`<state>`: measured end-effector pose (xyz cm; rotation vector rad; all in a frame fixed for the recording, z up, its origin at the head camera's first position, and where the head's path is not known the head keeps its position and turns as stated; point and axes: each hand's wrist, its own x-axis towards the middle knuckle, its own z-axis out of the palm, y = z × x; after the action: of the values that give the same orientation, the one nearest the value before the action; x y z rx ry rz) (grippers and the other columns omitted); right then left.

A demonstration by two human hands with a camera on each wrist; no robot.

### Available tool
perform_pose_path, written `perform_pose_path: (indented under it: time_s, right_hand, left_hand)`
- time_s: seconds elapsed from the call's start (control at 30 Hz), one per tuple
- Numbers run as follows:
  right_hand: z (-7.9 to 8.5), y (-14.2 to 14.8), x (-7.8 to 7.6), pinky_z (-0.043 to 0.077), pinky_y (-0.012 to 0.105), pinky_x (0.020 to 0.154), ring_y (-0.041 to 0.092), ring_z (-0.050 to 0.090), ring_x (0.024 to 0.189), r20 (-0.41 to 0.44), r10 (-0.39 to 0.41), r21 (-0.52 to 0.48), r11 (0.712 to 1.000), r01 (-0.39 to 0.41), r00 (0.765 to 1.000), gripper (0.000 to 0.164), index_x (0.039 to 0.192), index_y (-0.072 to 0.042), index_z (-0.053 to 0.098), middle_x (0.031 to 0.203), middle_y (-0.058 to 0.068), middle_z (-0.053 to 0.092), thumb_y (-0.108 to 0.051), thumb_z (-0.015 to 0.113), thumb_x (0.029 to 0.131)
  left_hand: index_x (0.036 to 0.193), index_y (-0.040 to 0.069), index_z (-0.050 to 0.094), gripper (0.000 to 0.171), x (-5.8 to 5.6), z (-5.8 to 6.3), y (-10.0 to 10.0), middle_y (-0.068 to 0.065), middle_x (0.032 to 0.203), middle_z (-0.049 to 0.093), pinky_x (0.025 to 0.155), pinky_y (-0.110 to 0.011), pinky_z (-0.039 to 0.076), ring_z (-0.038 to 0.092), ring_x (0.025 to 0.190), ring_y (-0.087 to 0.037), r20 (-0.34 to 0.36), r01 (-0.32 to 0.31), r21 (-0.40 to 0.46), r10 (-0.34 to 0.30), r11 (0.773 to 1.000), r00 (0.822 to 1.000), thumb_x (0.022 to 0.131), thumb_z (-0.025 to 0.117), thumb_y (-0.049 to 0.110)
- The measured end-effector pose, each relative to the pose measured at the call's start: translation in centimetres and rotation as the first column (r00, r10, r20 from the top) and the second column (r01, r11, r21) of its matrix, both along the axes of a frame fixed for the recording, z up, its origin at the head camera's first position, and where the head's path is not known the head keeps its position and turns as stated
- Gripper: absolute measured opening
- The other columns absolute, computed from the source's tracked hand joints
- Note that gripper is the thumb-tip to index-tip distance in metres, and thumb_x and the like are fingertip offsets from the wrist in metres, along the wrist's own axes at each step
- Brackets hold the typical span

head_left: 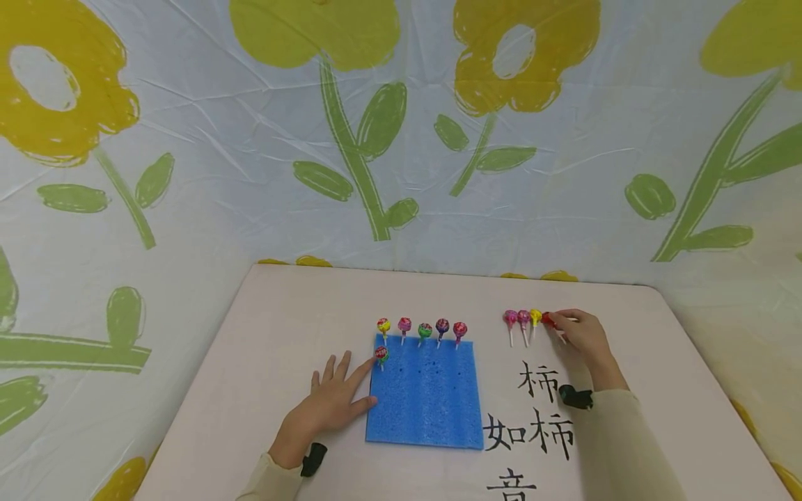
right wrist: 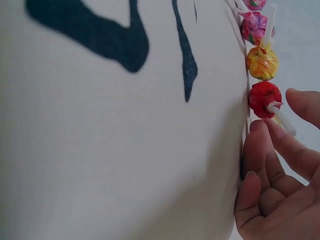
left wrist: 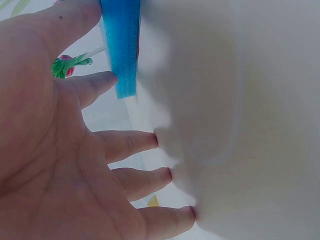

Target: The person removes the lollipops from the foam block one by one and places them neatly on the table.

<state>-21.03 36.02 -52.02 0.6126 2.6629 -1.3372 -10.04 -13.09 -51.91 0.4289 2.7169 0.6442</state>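
Observation:
My left hand (head_left: 334, 402) lies spread at the left side of a blue foam block (head_left: 426, 410); its thumb and index finger touch the block's edge. A green-and-red lollipop (head_left: 381, 354) stands in the foam near that index finger. Along the block's far edge several wrapped lollipops (head_left: 425, 330) stand upright. To the right, my right hand (head_left: 585, 339) is at a red lollipop (right wrist: 265, 99) lying on the table. In the right wrist view the thumb and index finger are either side of it, with a small gap at the thumb.
Beside the red lollipop lie a yellow lollipop (head_left: 535, 316) and two pink lollipops (head_left: 517, 317). Small holes dot the foam. Black written characters (head_left: 539, 435) mark the pale table (head_left: 282, 313) right of the block. A flower-printed cloth (head_left: 426, 229) hangs behind and at the sides.

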Motion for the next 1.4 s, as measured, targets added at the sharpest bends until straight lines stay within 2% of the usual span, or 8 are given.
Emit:
perform_pose_path:
  time_s: [0.37, 0.43, 0.6, 0.73, 0.8, 0.93, 1.27, 1.4]
  right_hand:
    - [0.0, 0.0, 0.6, 0.045, 0.021, 0.061, 0.032, 0.058, 0.099, 0.004, -0.064, -0.038, 0.997, 0.064, 0.998, 0.065, 0.144, 0.003, 0.047, 0.131, 0.028, 0.054, -0.048, 0.048, 0.103]
    - [0.3, -0.4, 0.9, 0.045, 0.024, 0.067, 0.033, 0.057, 0.103, -0.012, -0.087, -0.043, 0.995, 0.087, 0.996, 0.065, 0.145, 0.001, 0.047, 0.134, 0.027, 0.053, -0.049, 0.047, 0.103]
    - [1.8, -1.9, 2.3, 0.046, 0.045, 0.089, 0.037, 0.057, 0.109, -0.108, -0.101, -0.067, 0.993, 0.094, 0.989, 0.064, 0.144, -0.002, 0.049, 0.137, 0.025, 0.053, -0.051, 0.048, 0.102]
    - [3.0, -3.6, 3.5, 0.047, 0.04, 0.088, 0.029, 0.06, 0.103, -0.202, -0.062, -0.091, 0.995, 0.044, 0.977, 0.06, 0.14, -0.005, 0.054, 0.132, 0.02, 0.057, -0.051, 0.05, 0.102]
    - [3.4, -4.6, 4.1, 0.047, 0.032, 0.082, 0.024, 0.061, 0.099, -0.249, -0.026, -0.105, 0.994, 0.0, 0.968, 0.057, 0.137, -0.005, 0.056, 0.129, 0.018, 0.06, -0.049, 0.052, 0.102]
    - [3.9, -6.8, 5.1, 0.05, 0.027, 0.08, 0.023, 0.064, 0.098, -0.328, 0.047, -0.147, 0.984, -0.1, 0.943, 0.053, 0.134, -0.004, 0.058, 0.125, 0.018, 0.063, -0.046, 0.055, 0.102]
    - [4.5, -12.7, 6.3, 0.053, 0.026, 0.082, 0.021, 0.067, 0.097, -0.421, 0.16, -0.214, 0.939, -0.269, 0.893, 0.041, 0.129, -0.007, 0.063, 0.118, 0.012, 0.065, -0.037, 0.061, 0.101]
    - [4.5, -14.8, 6.4, 0.053, 0.028, 0.085, 0.026, 0.066, 0.099, -0.459, 0.214, -0.254, 0.898, -0.358, 0.862, 0.037, 0.127, -0.005, 0.064, 0.117, 0.013, 0.066, -0.031, 0.063, 0.101]
  left_hand:
    - [0.157, 0.022, 0.035, 0.07, -0.1, -0.1, 0.0, -0.027, 0.161, 0.019, 0.106, -0.077, 0.011, 0.009, 0.145, -0.054, -0.004, 0.0, -0.002, 0.0, 1.0, 1.0, 0.098, 0.061, 0.048]
    - [0.157, 0.023, 0.034, 0.07, -0.1, -0.1, 0.0, -0.026, 0.161, 0.018, 0.106, -0.077, 0.01, 0.009, 0.145, -0.054, 0.0, -0.001, -0.004, 0.001, 1.0, 1.0, 0.098, 0.06, 0.048]
    - [0.157, 0.023, 0.034, 0.07, -0.1, -0.1, 0.0, -0.026, 0.161, 0.018, 0.106, -0.076, 0.01, 0.009, 0.145, -0.054, 0.002, -0.003, -0.007, 0.003, 1.0, 1.0, 0.097, 0.061, 0.049]
    - [0.157, 0.023, 0.035, 0.07, -0.1, -0.1, 0.1, -0.026, 0.161, 0.018, 0.106, -0.077, 0.011, 0.009, 0.145, -0.054, 0.003, -0.005, -0.009, 0.006, 1.0, 1.0, 0.097, 0.061, 0.049]
    - [0.157, 0.022, 0.035, 0.07, -0.1, -0.1, 0.0, -0.026, 0.161, 0.018, 0.106, -0.077, 0.01, 0.009, 0.145, -0.054, 0.004, -0.007, -0.009, 0.007, 1.0, 1.0, 0.097, 0.061, 0.049]
    - [0.157, 0.022, 0.035, 0.07, -0.1, 0.1, 0.1, -0.026, 0.161, 0.018, 0.106, -0.077, 0.01, 0.009, 0.145, -0.054, 0.005, -0.008, -0.007, 0.008, 1.0, 1.0, 0.097, 0.061, 0.048]
    - [0.156, 0.022, 0.036, 0.07, 0.0, 0.3, 0.1, -0.026, 0.161, 0.018, 0.106, -0.077, 0.01, 0.009, 0.145, -0.054, 0.002, -0.009, -0.001, 0.009, 1.0, 1.0, 0.097, 0.062, 0.048]
    - [0.156, 0.021, 0.036, 0.07, 0.0, 0.2, 0.1, -0.026, 0.161, 0.019, 0.105, -0.077, 0.01, 0.01, 0.145, -0.055, 0.003, -0.006, -0.002, 0.006, 1.0, 1.0, 0.097, 0.062, 0.048]
